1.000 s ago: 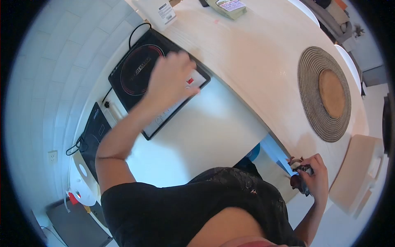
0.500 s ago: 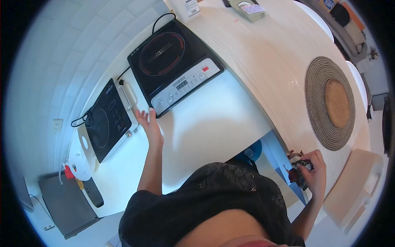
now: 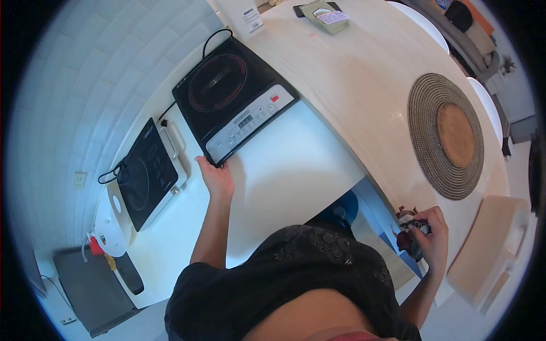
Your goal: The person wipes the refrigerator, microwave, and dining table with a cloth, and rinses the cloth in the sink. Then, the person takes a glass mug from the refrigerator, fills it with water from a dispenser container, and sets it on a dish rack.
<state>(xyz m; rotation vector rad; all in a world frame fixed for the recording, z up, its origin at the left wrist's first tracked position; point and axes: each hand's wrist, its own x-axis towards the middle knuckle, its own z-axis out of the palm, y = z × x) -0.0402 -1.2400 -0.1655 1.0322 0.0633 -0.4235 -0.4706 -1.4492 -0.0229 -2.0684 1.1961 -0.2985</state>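
Note:
A black induction cooktop [image 3: 224, 82] with a silver control panel lies at an angle on the white counter. My left hand [image 3: 217, 179] grips its near corner, the thumb at the side and the fingers partly hidden beneath. At the lower right, my right hand [image 3: 435, 232] is closed around a small bundle [image 3: 408, 238] of dark, grey and reddish-brown pieces at the wooden tabletop's edge. The bundle's exact kind is unclear, and my fingers cover part of it.
A second cooktop [image 3: 145, 176] stands left, beside the tiled wall. A round woven placemat [image 3: 421, 125] lies right on the wooden tabletop [image 3: 352, 85], with a beige plastic piece [image 3: 486, 250] below it. A green pouch [image 3: 325, 18] and white box [image 3: 242, 20] sit at the back.
My left hand has gone from beside the cooktop's near corner to gripping it from below. My right hand keeps hold of the bundle. The whole view has shifted slightly.

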